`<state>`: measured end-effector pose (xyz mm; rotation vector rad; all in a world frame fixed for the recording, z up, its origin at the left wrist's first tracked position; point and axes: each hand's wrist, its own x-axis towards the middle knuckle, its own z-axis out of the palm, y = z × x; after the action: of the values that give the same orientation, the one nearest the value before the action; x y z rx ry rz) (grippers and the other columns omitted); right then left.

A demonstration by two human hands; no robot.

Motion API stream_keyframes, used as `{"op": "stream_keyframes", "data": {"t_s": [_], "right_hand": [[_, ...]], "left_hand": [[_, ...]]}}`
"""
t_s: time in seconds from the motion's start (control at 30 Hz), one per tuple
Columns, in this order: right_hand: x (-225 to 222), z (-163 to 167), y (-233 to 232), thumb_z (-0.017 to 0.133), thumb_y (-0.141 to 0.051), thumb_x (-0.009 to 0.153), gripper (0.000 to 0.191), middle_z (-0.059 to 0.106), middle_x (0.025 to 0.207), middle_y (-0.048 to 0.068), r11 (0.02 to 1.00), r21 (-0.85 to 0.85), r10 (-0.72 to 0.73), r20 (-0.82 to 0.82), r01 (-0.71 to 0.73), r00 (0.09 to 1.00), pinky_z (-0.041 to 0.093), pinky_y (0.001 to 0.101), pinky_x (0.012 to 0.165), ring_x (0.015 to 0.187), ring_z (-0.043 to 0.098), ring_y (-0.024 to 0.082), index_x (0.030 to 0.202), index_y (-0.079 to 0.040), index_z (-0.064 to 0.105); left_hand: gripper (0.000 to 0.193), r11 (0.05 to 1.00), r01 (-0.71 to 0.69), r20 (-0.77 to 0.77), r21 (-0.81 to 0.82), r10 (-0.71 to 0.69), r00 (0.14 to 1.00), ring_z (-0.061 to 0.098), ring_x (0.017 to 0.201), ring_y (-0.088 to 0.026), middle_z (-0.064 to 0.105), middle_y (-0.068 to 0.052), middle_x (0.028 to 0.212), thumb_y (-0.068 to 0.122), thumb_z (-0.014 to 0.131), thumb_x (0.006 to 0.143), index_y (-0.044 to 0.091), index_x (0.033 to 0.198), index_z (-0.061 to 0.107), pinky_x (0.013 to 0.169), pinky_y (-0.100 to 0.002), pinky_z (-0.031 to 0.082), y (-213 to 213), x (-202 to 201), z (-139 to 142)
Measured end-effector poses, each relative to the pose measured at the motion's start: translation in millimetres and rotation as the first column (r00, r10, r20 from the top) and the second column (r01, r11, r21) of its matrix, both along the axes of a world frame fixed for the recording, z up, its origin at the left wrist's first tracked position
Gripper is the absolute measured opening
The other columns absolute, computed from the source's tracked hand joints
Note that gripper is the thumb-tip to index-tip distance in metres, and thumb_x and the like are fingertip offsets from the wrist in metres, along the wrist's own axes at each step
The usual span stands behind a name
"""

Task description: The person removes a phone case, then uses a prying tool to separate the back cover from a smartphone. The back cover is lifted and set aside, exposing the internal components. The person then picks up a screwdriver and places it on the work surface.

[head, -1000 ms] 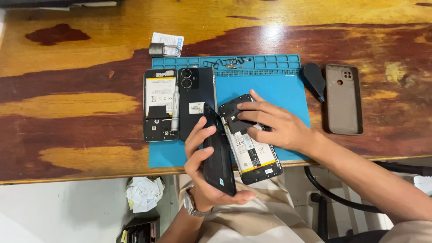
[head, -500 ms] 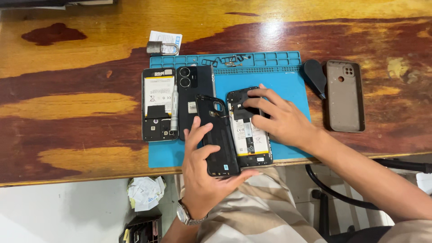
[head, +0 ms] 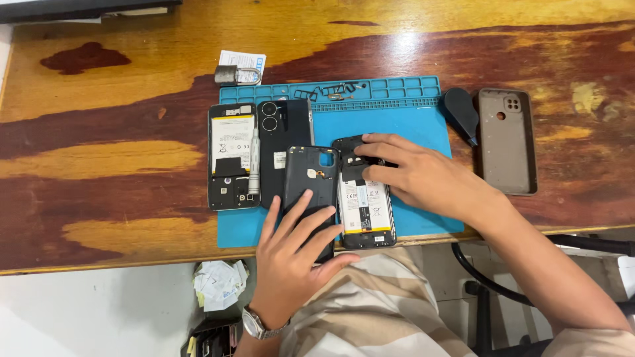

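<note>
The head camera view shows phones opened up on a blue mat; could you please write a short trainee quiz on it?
1. True or false: the left hand lies on the black back cover.
2. What does the right hand touch?
3. The grey phone case lies: A on the blue mat, B on the wooden table to the mat's right.

Key: 1 true; 2 the top of the opened phone; 3 B.

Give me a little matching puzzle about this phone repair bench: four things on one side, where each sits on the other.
Things:
1. padlock
2. grey phone case
3. dark back cover
4. opened phone

Places:
A. under the left hand
B. bare wood, far right
C. under the right hand
D. beyond the blue mat, on a paper slip

Pairs: 1-D, 2-B, 3-A, 4-C
</note>
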<state>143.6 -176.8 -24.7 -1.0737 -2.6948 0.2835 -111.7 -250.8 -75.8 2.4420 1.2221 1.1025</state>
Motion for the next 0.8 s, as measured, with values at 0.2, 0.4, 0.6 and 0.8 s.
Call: {"op": "stream_keyframes", "data": {"t_s": [0.2, 0.4, 0.6, 0.8], "right_hand": [[-1, -3, -3, 0.069, 0.001, 0.076, 0.03, 0.058, 0.141, 0.009, 0.998, -0.013, -0.057, -0.021, 0.057, 0.998, 0.051, 0.0411, 0.099, 0.138, 0.049, 0.031, 0.104, -0.01, 0.066], [0, 2, -2, 0.068, 0.003, 0.073, 0.037, 0.061, 0.14, 0.011, 0.995, -0.074, -0.073, -0.05, 0.069, 0.996, 0.05, 0.0425, 0.099, 0.136, 0.05, 0.032, 0.108, -0.007, 0.069], [-2, 16, 2, 0.071, -0.007, 0.079, 0.026, 0.066, 0.132, 0.012, 0.991, -0.118, -0.074, -0.073, 0.065, 0.995, 0.052, 0.042, 0.093, 0.123, 0.058, 0.032, 0.104, -0.003, 0.072], [-8, 29, 14, 0.073, -0.014, 0.084, 0.025, 0.068, 0.123, 0.011, 0.993, -0.044, -0.116, -0.096, 0.112, 0.989, 0.052, 0.0429, 0.087, 0.114, 0.061, 0.032, 0.107, -0.003, 0.073]], "left_hand": [[0.047, 0.997, -0.06, -0.026, 0.041, 0.061, 0.998, 0.063, 0.128, -0.032, 0.073, -0.003, 0.119, 0.053, 0.083, 0.079, 0.012, 0.102, 0.078, 0.111, -0.058, 0.042, -1, 7, -2], [0.046, 0.996, -0.079, -0.017, 0.047, 0.08, 0.997, 0.062, 0.127, -0.032, 0.073, -0.004, 0.118, 0.052, 0.084, 0.079, 0.012, 0.1, 0.078, 0.111, -0.059, 0.041, 0, 12, -2], [0.042, 0.992, -0.126, 0.0, 0.026, 0.126, 0.992, 0.062, 0.127, -0.032, 0.073, -0.004, 0.116, 0.048, 0.086, 0.078, 0.012, 0.099, 0.078, 0.112, -0.059, 0.039, 0, 19, 0], [0.034, 0.987, -0.153, 0.026, 0.059, 0.151, 0.988, 0.062, 0.127, -0.031, 0.073, -0.004, 0.116, 0.04, 0.087, 0.08, 0.012, 0.097, 0.078, 0.112, -0.057, 0.039, 3, 24, -2]]}}
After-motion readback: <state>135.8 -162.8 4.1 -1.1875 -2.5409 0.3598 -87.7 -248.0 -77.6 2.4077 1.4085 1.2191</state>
